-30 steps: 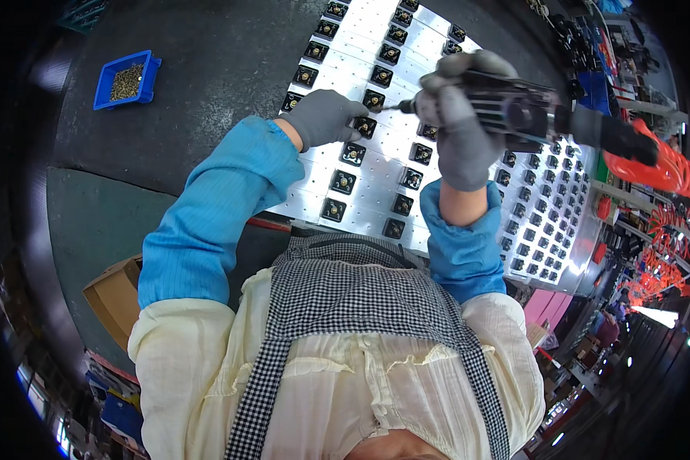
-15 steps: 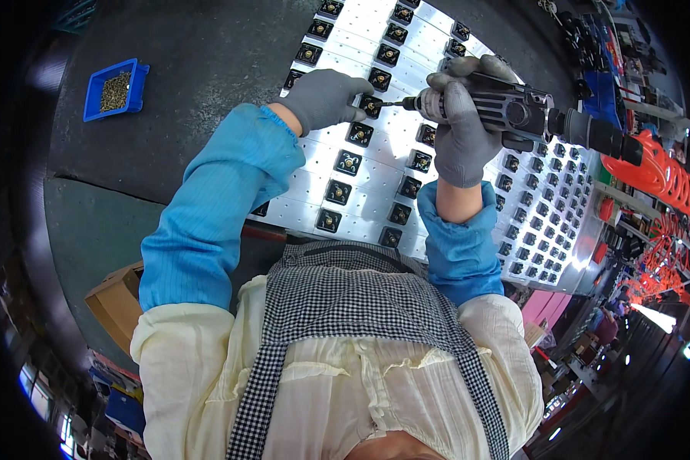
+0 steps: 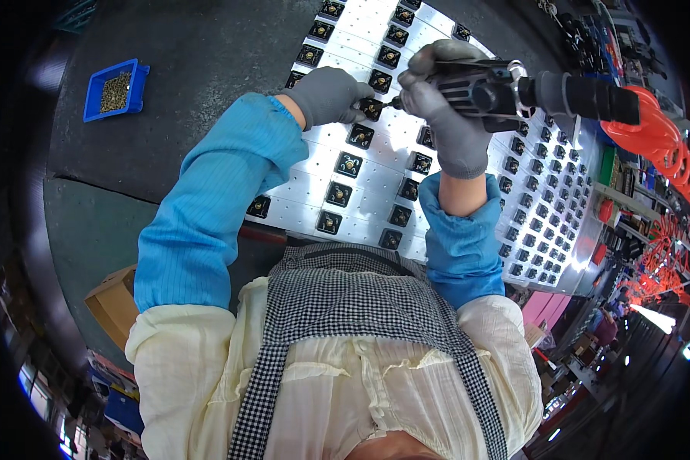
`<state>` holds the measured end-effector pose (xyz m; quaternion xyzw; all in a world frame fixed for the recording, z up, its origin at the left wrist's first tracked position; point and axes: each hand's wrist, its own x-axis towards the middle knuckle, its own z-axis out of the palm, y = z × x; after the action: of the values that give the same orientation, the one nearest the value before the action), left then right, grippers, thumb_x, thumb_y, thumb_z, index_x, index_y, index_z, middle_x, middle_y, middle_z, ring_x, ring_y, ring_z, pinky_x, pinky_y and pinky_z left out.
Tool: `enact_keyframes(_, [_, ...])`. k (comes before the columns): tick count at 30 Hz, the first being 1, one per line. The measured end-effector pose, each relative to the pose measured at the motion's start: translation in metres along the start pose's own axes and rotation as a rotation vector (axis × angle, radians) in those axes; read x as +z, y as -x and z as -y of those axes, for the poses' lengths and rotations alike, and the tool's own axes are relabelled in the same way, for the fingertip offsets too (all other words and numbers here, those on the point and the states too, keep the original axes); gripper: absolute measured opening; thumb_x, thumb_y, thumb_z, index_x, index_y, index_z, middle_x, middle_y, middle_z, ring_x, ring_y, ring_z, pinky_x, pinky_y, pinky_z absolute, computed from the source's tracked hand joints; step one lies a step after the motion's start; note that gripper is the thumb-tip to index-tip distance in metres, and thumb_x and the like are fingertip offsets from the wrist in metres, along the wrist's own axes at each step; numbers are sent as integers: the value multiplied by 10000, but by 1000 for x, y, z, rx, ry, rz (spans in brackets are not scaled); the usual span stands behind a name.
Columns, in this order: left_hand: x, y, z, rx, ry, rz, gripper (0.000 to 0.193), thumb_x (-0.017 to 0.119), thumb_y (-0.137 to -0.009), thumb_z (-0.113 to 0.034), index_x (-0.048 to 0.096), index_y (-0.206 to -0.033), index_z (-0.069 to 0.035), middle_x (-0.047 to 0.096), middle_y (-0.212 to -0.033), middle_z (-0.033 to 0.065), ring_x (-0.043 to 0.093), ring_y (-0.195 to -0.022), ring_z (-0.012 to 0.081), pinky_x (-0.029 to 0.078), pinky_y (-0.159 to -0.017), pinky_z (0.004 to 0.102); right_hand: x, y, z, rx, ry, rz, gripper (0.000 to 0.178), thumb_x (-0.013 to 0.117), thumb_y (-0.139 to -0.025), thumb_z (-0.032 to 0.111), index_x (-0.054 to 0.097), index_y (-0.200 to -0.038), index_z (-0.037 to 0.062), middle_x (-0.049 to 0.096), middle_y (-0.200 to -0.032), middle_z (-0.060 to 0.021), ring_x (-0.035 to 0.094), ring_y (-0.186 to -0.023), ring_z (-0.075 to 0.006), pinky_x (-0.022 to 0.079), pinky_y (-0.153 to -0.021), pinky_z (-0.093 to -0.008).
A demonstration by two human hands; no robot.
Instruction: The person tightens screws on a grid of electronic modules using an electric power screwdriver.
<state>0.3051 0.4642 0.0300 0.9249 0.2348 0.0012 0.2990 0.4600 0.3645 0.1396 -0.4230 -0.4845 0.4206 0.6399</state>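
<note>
In my right hand, gloved in grey, is a black power screwdriver. Its tip points left, at a small black square part on a perforated silvery panel. Thumb and forefinger of my grey-gloved left hand close on that part from the left. Whether the bit touches the part's centre cannot be made out. More black square parts, such as one with a brass-coloured middle, line the panel in rows. A thick black connector leads from the tool's rear to a red coiled hose.
A blue tray of small brass-coloured pieces lies on the dark tabletop at left. Further panels with black parts extend to the right. A cardboard box is at lower left; red coiled hoses hang at far right.
My right hand and the screwdriver have shifted left and slightly up in the picture, and the tool's rear looks raised. My left hand stays almost in place at the same part.
</note>
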Motion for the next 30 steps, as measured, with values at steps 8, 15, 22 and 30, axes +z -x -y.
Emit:
enact_keyframes(8, [3, -3, 0, 5, 27, 11, 423, 753, -809, -311, 660, -1194, -165, 693, -786, 90, 685, -764, 265, 536, -733, 395, 1, 4, -2, -7, 16, -13, 422, 647, -822, -79, 544, -1214, 41, 618, -1044, -152, 655, -890, -199, 569, -683, -302])
enact_keyframes(15, [2, -2, 1, 54, 41, -34, 313, 747, -815, -293, 690, -1050, -94, 677, -739, 102, 675, -709, 271, 524, -701, 404, 5, 1, -4, -39, 71, 11, 436, 685, -801, -74, 552, -1200, 42, 648, -1027, -118, 644, -830, -148, 551, -676, -271])
enact_keyframes(22, [2, -2, 1, 37, 68, -38, 300, 753, -810, -294, 698, -1033, -102, 674, -734, 109, 668, -693, 268, 522, -678, 396, 3, 0, -11, -55, 10, -25, 390, 670, -797, -81, 582, -1158, 41, 674, -1010, -90, 659, -930, -138, 577, -787, -284])
enact_keyframes(30, [-7, -3, -5, -25, -35, 106, 497, 747, -815, -307, 619, -1270, -150, 724, -882, 67, 696, -830, 236, 544, -773, 372, 6, -1, -7, -26, 48, -46, 381, 669, -800, -76, 582, -1152, 44, 675, -1011, -83, 663, -914, -134, 583, -772, -279])
